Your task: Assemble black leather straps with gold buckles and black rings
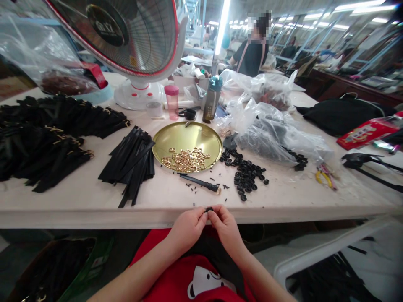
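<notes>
My left hand (187,228) and my right hand (225,226) meet at the table's near edge, fingers pinched together on a small black piece (209,209) held between them. Just beyond lies a black strap with a gold end (201,183). A round gold tray (189,140) holds several gold buckles (186,160). To its right is a scatter of small black rings (247,174). A fan of black straps (132,163) lies left of the tray.
Large piles of finished black straps (47,134) fill the left of the table (94,197). A fan (138,42), a pink cup (172,100), a bottle (212,98) and plastic bags (270,130) stand behind. Pliers (325,176) lie right. Another person (252,52) works far back.
</notes>
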### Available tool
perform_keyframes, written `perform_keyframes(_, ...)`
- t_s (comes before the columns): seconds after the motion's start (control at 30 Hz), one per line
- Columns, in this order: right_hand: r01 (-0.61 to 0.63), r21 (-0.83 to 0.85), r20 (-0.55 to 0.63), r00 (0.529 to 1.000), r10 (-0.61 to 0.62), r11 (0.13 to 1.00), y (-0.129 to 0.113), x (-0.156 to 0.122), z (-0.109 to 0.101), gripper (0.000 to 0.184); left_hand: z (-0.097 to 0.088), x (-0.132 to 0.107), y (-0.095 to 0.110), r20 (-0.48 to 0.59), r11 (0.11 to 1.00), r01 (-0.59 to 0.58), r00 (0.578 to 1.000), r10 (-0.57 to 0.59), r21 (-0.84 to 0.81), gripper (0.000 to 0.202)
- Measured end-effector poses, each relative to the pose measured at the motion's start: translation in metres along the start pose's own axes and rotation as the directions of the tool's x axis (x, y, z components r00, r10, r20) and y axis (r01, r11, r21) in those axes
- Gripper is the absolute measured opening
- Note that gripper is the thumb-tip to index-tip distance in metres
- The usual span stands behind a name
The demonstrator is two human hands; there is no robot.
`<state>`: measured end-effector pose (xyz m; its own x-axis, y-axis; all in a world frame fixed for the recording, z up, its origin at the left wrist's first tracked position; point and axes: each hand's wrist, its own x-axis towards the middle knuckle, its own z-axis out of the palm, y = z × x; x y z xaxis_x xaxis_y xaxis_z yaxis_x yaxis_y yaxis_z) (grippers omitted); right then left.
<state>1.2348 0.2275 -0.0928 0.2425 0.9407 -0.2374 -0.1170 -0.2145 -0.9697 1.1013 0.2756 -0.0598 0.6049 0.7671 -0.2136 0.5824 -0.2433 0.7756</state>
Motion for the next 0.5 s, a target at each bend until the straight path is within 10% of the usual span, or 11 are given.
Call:
perform_keyframes(0.13,-0.072,0.160,-0.035,0.996,0.078,0.985,-0.005,0.010,-0.006,0.023,-0.013,-0.003,-0.004,0.120,0.996,0.023,0.993,-0.013,-0.084,0.023)
perform_keyframes(0.5,-0.205,0.477,0.109,0.979,0.174,0.855,-0.016,0.028,0.035,0.023,-0.027,0.004,-0.013,-0.064,0.973,0.049,0.996,-0.065,-0.226,0.049)
